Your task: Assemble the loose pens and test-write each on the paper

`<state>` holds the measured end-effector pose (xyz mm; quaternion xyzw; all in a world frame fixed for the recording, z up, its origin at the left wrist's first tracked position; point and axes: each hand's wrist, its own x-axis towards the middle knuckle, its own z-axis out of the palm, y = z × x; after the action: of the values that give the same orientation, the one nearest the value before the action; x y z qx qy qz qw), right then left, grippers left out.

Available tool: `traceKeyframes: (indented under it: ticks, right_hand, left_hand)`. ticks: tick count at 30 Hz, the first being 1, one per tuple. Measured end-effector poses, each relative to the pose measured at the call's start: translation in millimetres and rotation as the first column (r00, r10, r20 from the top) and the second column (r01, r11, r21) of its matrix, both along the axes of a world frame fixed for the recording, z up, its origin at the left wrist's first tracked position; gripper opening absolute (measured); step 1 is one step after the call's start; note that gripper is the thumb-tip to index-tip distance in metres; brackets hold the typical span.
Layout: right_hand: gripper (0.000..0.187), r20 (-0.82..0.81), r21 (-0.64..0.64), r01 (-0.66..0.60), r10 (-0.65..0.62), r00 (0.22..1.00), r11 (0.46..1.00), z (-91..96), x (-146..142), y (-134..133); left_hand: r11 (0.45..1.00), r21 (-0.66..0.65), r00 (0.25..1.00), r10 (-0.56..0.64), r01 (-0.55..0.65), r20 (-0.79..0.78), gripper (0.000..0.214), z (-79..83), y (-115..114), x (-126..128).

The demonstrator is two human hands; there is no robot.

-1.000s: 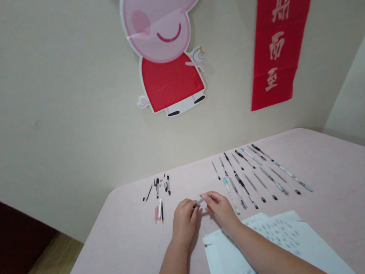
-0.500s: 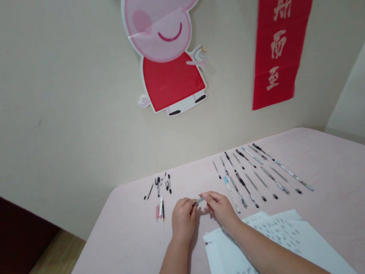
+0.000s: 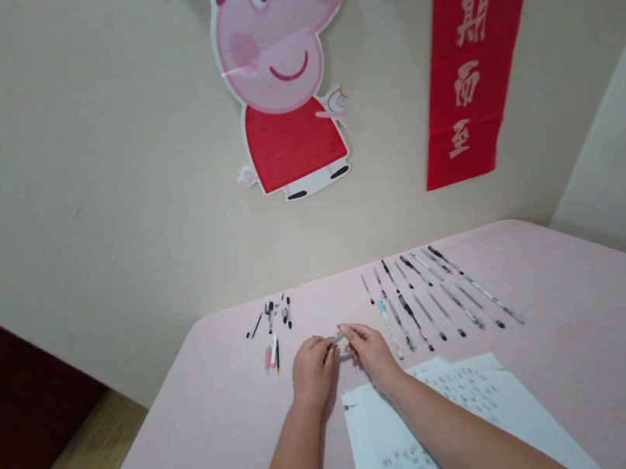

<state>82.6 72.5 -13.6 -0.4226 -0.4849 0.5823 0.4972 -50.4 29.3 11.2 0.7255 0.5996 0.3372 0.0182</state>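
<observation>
Between my two hands, just above the pink-covered table (image 3: 202, 439), is a slim grey pen (image 3: 336, 339). My left hand (image 3: 311, 368) is closed round its near-left end. The fingertips of my right hand (image 3: 368, 348) pinch at its other end. Much of the pen is hidden by the fingers, so I cannot tell whether it is whole. Beyond my right hand, several pens (image 3: 414, 321) lie slanted in two rows. To the left of my left hand are a pink pen (image 3: 268, 359) and a white one (image 3: 274, 350) beside a thin dark one.
Handwritten paper sheets (image 3: 461, 400) lie under my right forearm. A group of black caps and pen parts (image 3: 270, 315) sits at the back left. Behind the table is a wall with a pig cutout (image 3: 296, 139) and a red banner (image 3: 473, 46).
The view has shifted slightly, so the wall and table things sit a little differently. My hands keep hold of the pen, and my right fingertips are a little farther off its middle.
</observation>
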Motion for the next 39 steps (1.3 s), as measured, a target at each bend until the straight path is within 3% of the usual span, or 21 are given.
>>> traceKeyframes:
  ticks: [3, 6, 9, 13, 16, 21, 25, 29, 34, 39]
  right_hand:
    - [0.055, -0.039, -0.026, 0.001, -0.002, 0.999, 1.000, 0.2, 0, 1]
    - [0.039, 0.029, 0.139, 0.088, -0.093, 0.995, 0.986, 4.3, 1, -3]
    - [0.021, 0.160, 0.430, 0.108, -0.193, 0.968, 0.896, 11.4, 2, -11]
    - [0.048, 0.332, 0.603, -0.112, -0.120, 0.935, 0.790, 16.1, 0, -22]
    - [0.059, 0.419, 0.593, -0.201, -0.086, 0.904, 0.779, 13.2, -2, -23]
    - [0.061, 0.404, 0.560, -0.190, -0.065, 0.912, 0.806, 6.4, -2, -17]
    - [0.059, 0.305, 0.527, -0.086, -0.094, 0.948, 0.846, 2.1, 1, -10]
    - [0.049, 0.195, 0.443, 0.104, -0.209, 0.958, 0.890, -2.4, 6, -3]
    - [0.041, 0.118, 0.300, 0.215, -0.259, 0.959, 0.929, -0.5, 7, 4]
    - [0.029, 0.048, 0.201, 0.199, -0.212, 0.976, 0.959, 15.2, 10, 3]
  left_hand:
    - [1.000, -0.016, 0.992, 0.011, -0.009, 0.125, 0.020, 3.6, -2, 1]
    - [0.996, -0.017, 0.973, 0.087, -0.086, 0.211, 0.023, 5.8, -4, 2]
    - [0.988, -0.066, 0.948, 0.155, -0.142, 0.279, 0.030, 5.5, -7, 4]
    - [0.981, -0.166, 0.925, 0.151, -0.098, 0.348, 0.028, 4.2, -12, 11]
    - [0.977, -0.206, 0.922, 0.132, -0.059, 0.365, 0.025, 3.9, -17, 16]
    - [0.974, -0.225, 0.913, 0.093, -0.002, 0.397, 0.025, 0.2, -25, 15]
    - [0.970, -0.242, 0.893, 0.123, -0.016, 0.433, 0.033, -7.8, -35, 12]
    - [0.975, -0.219, 0.874, 0.133, -0.031, 0.467, 0.036, -13.0, -48, 10]
    - [0.983, -0.174, 0.907, 0.025, 0.054, 0.421, 0.028, -8.0, -58, 11]
    - [0.966, -0.134, 0.942, -0.175, 0.220, 0.288, 0.017, 0.2, -60, 18]
